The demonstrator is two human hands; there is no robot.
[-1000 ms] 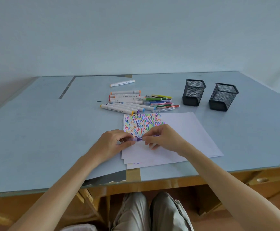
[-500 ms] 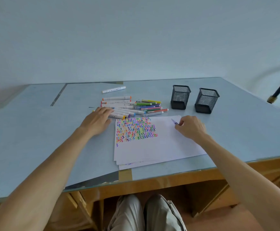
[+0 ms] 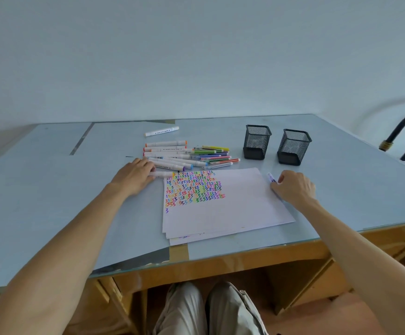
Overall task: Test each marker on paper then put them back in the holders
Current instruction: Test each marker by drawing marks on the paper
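Observation:
A stack of white paper [image 3: 240,204] lies in front of me, its upper left covered with rows of coloured squiggles [image 3: 194,188]. My right hand [image 3: 293,188] grips a purple marker [image 3: 272,177] at the paper's right edge, tip pointing away. My left hand [image 3: 135,175] rests with its fingers on a white marker [image 3: 162,174] at the near-left end of the marker pile [image 3: 189,157]. Two black mesh holders [image 3: 257,142] [image 3: 293,147] stand behind the paper at the right, with no markers showing in them.
A single white marker [image 3: 161,131] lies apart behind the pile. The table [image 3: 51,189] has a glass top with a wooden front edge. A black hose [image 3: 404,131] hangs at the far right. My knees show under the table.
My hands, together on the purple marker over the paper a second ago, separated. The left went to the marker pile; the right carried the purple marker to the paper's right edge.

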